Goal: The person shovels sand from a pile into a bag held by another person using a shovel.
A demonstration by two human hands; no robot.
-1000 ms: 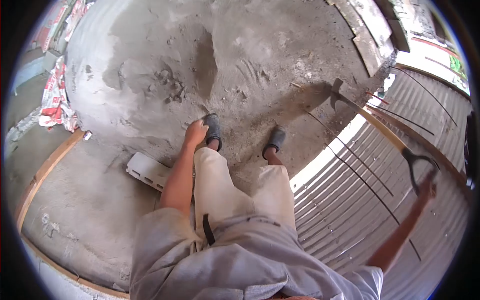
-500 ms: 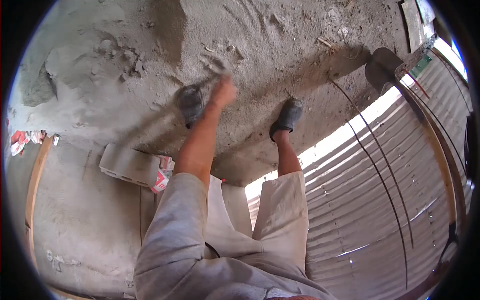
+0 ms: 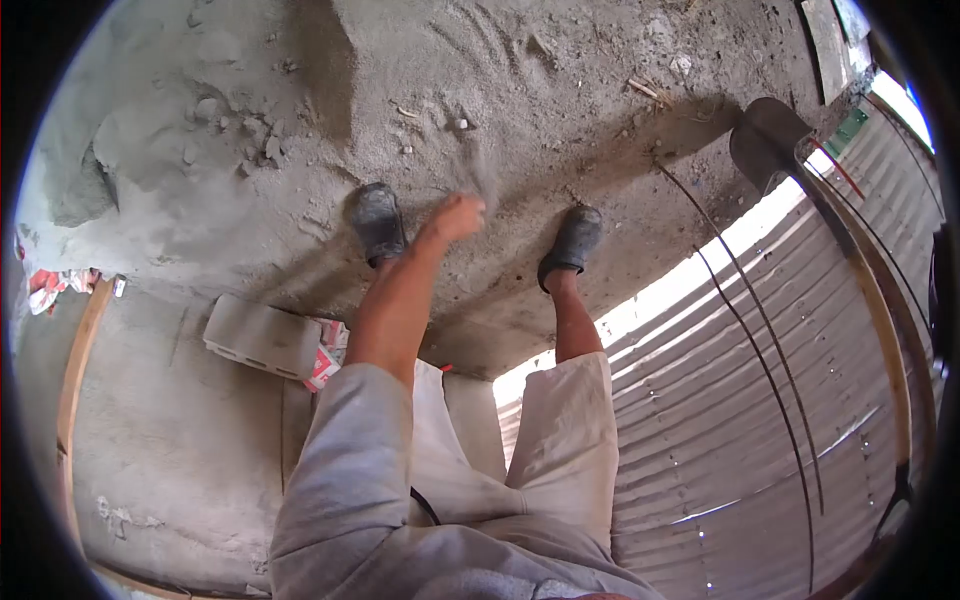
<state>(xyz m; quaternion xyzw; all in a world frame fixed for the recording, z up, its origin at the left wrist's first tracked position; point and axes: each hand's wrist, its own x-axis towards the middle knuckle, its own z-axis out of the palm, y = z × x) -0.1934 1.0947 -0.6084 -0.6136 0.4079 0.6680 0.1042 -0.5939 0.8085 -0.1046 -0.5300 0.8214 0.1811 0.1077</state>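
Note:
My left hand (image 3: 460,216) is low over the sandy ground between my two dark shoes, its fingers closed. A grey blur, too smeared to identify, lies just beyond the fingers. At the lower right edge, my right hand (image 3: 880,548) is dark and partly cut off, closed at the grip of a long-handled shovel (image 3: 885,330). The shovel's dark blade (image 3: 768,142) rests at the upper right beside the corrugated sheet.
A pale hollow block (image 3: 262,337) lies left of my legs beside a red and white bag (image 3: 328,355). Thin bent rods (image 3: 745,310) cross in front of the corrugated metal (image 3: 700,440). A wooden strip (image 3: 80,375) stands at the left; rubble (image 3: 240,130) lies at the upper left.
The view has shifted closer to the ground. My left hand has moved from beside the left shoe to between the shoes. The shovel's blade has turned its broad face into view.

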